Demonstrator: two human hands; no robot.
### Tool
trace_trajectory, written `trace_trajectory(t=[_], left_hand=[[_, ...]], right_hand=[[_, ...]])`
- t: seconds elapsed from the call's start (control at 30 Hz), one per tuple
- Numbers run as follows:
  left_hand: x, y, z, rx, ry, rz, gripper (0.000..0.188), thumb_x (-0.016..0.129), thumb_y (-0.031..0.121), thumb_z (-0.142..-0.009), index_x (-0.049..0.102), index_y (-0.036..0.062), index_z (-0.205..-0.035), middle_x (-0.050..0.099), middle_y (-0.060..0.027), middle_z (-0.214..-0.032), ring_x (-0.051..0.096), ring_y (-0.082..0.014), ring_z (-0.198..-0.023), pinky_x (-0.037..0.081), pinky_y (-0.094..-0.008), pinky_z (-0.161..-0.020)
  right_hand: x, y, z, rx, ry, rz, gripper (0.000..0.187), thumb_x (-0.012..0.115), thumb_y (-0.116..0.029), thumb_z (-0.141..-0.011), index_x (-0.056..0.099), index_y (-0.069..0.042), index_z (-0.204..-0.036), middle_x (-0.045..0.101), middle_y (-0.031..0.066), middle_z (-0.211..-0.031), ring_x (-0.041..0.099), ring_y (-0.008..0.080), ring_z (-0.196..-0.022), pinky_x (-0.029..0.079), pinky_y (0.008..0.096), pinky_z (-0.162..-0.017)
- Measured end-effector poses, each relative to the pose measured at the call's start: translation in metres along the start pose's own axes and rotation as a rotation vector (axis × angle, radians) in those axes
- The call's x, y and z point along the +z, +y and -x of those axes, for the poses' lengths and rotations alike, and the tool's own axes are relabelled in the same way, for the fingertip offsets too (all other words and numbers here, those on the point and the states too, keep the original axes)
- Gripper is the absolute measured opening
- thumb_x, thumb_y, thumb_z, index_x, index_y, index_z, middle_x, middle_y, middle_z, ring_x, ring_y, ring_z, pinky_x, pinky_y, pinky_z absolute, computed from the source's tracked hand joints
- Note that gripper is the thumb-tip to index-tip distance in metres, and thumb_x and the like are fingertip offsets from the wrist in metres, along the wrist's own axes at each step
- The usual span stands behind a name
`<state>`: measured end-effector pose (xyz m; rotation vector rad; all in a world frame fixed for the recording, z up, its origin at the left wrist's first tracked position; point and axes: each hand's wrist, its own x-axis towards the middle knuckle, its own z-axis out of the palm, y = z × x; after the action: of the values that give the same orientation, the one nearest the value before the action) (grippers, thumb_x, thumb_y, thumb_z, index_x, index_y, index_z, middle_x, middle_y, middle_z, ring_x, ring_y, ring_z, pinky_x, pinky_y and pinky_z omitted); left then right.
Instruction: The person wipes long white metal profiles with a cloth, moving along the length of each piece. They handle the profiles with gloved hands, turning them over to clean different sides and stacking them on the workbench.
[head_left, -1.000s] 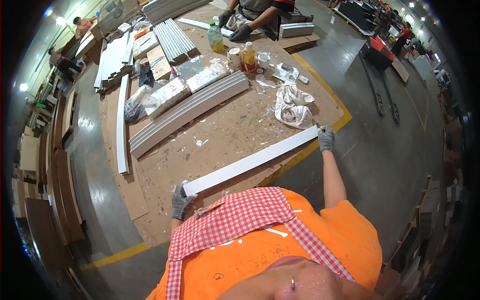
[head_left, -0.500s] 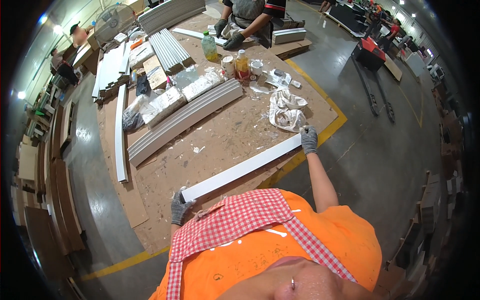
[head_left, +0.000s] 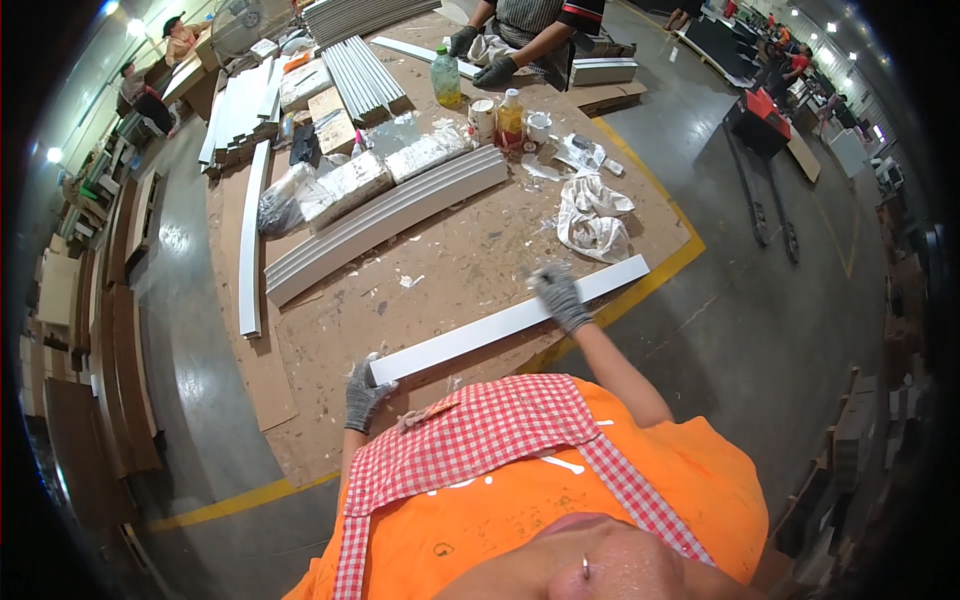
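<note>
A long white moulding strip lies slantwise along the near side of the work table, close to my apron. At its left end, my left hand in a grey knit glove is closed round the tip. My right hand, gloved alike, is over the strip's right part, short of its far right end. Motion blurs its fingers, and a pale patch shows at the fingertips; whether they hold anything is unclear. Beyond that hand a crumpled white cloth rests on the table.
A bundle of white grooved mouldings lies across the table, with wrapped white blocks behind. Farther off stand a green bottle, a yellow bottle and a white cup. A co-worker's gloved hands are at the far edge.
My right hand has let go of the strip's right end and moved left over it. My left hand stays on the left end. The view has shifted slightly.
</note>
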<state>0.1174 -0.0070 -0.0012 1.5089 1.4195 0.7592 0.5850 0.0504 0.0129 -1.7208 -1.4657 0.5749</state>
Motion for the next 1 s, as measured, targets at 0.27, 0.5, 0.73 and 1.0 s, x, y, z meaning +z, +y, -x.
trace_trajectory(t=[0.27,0.5,0.73,1.0], left_hand=[[-0.009,0.012,0.001,0.072,-0.008,-0.130,0.083,0.083,0.023,-0.062,0.044,-0.0026,-0.130,0.053,-0.0166,-0.124,0.053,-0.0248,-0.113,0.043,-0.0334,-0.094],[-0.004,0.008,-0.001,0.088,0.008,-0.016,0.085,0.083,0.016,-0.061,0.041,-0.0033,-0.133,0.052,-0.0154,-0.125,0.052,-0.0246,-0.115,0.042,-0.0333,-0.097],[-0.002,-0.010,-0.003,0.075,-0.001,0.067,0.068,0.080,0.019,-0.064,0.052,0.0007,-0.123,0.059,-0.0129,-0.113,0.057,-0.0231,-0.105,0.045,-0.0331,-0.090],[0.001,-0.018,-0.007,0.098,-0.027,0.236,0.063,0.080,0.018,-0.067,0.052,0.0002,-0.120,0.060,-0.0109,-0.111,0.058,-0.0201,-0.101,0.046,-0.0308,-0.087]], right_hand=[[0.133,-0.180,0.055,-0.216,-0.747,0.032,0.030,0.063,-0.031,-0.078,0.064,-0.005,-0.093,0.063,0.0187,-0.088,0.061,0.0346,-0.083,0.048,0.0405,-0.075],[0.166,-0.213,0.072,-0.168,-0.789,0.106,0.025,0.059,-0.027,-0.076,0.065,-0.007,-0.090,0.065,0.0180,-0.086,0.063,0.0346,-0.081,0.050,0.0412,-0.074],[0.171,-0.222,0.087,-0.232,-0.763,0.163,0.024,0.059,-0.027,-0.077,0.064,-0.007,-0.089,0.065,0.0169,-0.083,0.063,0.0336,-0.079,0.050,0.0421,-0.073],[0.175,-0.220,0.094,-0.325,-0.719,0.178,0.023,0.061,-0.027,-0.080,0.062,-0.006,-0.090,0.063,0.0162,-0.085,0.062,0.0334,-0.081,0.049,0.0421,-0.072]])
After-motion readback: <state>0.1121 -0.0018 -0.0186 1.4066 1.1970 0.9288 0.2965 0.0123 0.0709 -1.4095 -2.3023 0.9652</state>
